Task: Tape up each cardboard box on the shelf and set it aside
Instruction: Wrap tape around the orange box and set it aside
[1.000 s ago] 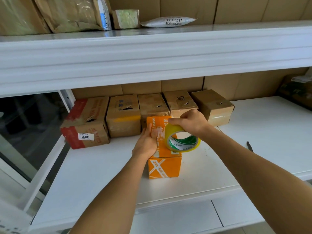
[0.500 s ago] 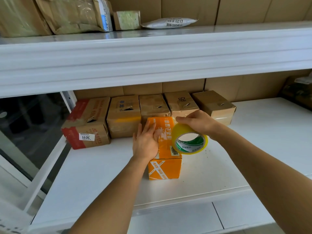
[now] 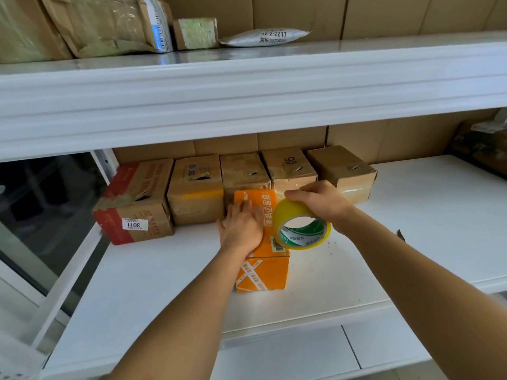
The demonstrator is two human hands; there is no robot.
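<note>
Left hand (image 3: 241,229) lies flat, fingers straight, pressing the top of the orange box (image 3: 263,272); right hand (image 3: 319,204) grips the yellow tape roll (image 3: 301,229) from above, held just beside the box's right top edge. The box stands on the white shelf (image 3: 411,242), directly in front of a row of brown cardboard boxes (image 3: 244,176) at the back. Step in hand, as judged: laying tape across the box top while the flat palm smooths it down. The next move probably calls for drawing the roll past the right edge and down the side, then cutting the strip; a dark blade-like object (image 3: 401,235) lies to the right, its nature unclear. Open shelf extends right and forward; the upper shelf's lip (image 3: 247,105) limits headroom.
</note>
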